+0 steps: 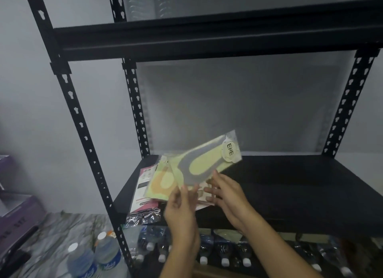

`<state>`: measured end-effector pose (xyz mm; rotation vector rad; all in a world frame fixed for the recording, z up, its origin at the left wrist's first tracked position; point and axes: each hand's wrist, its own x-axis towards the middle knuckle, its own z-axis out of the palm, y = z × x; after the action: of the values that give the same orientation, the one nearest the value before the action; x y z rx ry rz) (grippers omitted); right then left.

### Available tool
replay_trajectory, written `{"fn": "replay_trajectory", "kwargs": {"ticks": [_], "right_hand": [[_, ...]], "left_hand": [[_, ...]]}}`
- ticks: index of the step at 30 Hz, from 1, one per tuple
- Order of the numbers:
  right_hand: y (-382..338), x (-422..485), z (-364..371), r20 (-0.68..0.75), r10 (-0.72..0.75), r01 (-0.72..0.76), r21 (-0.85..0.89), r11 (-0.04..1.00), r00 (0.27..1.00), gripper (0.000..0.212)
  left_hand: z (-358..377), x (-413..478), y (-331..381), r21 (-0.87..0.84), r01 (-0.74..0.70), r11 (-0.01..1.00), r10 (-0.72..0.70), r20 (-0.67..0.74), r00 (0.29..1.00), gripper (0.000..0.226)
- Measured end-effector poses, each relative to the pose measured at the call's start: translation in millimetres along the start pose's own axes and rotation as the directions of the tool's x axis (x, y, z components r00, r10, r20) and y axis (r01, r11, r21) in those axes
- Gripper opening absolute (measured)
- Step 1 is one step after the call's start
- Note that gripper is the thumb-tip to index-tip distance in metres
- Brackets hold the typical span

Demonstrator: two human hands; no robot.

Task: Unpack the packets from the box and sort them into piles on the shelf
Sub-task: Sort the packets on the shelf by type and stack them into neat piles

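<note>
The left hand (180,211) pinches the bottom edge of a clear packet (205,163) between its thumb and fingers, so it has a firm hold. The right hand (226,194) is just beside it with its fingers nearly straight. Its fingertips are by the packet's lower edge, but I cannot tell if they touch, and it holds nothing. The packet has a yellow-green and grey shape inside and a round label (230,151) that says ENE. It is up in the air, tilted, over the left part of the black shelf (290,184). Under it lies a pile with an orange and yellow packet (161,182) on top, a pink packet (145,174) poking out at the left, and a shiny silver packet (145,216) hanging over the front edge. Water bottles (224,259) stand on the level below. The box is not in sight. I think this is the sorting step: the packet is out and needs a pile. Next the person must choose whether it goes with the one that looks like it or starts a new pile beside, then lay it flat and let go.
</note>
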<state>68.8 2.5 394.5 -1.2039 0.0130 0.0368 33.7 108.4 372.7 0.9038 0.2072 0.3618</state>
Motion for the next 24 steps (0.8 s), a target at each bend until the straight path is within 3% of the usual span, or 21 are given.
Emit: {"fn": "replay_trajectory", "kwargs": {"ticks": [2, 5, 7, 11, 14, 16, 22, 24], "right_hand": [[-3, -3, -4, -0.065, -0.056, 0.062, 0.08, 0.995, 0.996, 0.021], [-11, -7, -21, -0.201, -0.133, 0.156, 0.1, 0.983, 0.97, 0.021], [-19, -10, -35, -0.222, -0.183, 0.19, 0.009, 0.982, 0.958, 0.022], [-31, -20, -62, -0.206, -0.227, 0.206, -0.119, 0.971, 0.952, 0.024], [-37, -30, -77, -0.155, -0.25, 0.21, -0.233, 0.95, 0.956, 0.021], [-39, -35, -85, -0.146, -0.265, 0.221, -0.262, 0.939, 0.953, 0.02], [-38, -48, -125, -0.162, -0.177, 0.104, -0.385, 0.917, 0.971, 0.033], [-41, -50, -143, -0.237, -0.194, 0.072, -0.442, 0.894, 0.952, 0.039]], "left_hand": [[5, -15, -11, -0.092, 0.111, 0.99, -0.104, 0.075, 0.992, 0.024], [4, -25, -19, 0.079, 0.194, 0.978, -0.208, 0.238, 0.949, 0.022], [3, -23, -19, 0.182, 0.182, 0.966, -0.227, 0.275, 0.934, 0.028], [6, -5, -6, 0.203, 0.114, 0.973, -0.172, 0.299, 0.939, 0.029], [13, -5, -7, 0.416, 0.028, 0.909, -0.21, 0.4, 0.892, 0.024], [18, -12, -14, 0.513, -0.019, 0.858, -0.215, 0.393, 0.894, 0.022], [34, -32, -47, 0.476, 0.099, 0.874, -0.291, 0.348, 0.891, 0.023], [46, -37, -60, 0.497, 0.102, 0.862, -0.305, 0.347, 0.887, 0.024]]}}
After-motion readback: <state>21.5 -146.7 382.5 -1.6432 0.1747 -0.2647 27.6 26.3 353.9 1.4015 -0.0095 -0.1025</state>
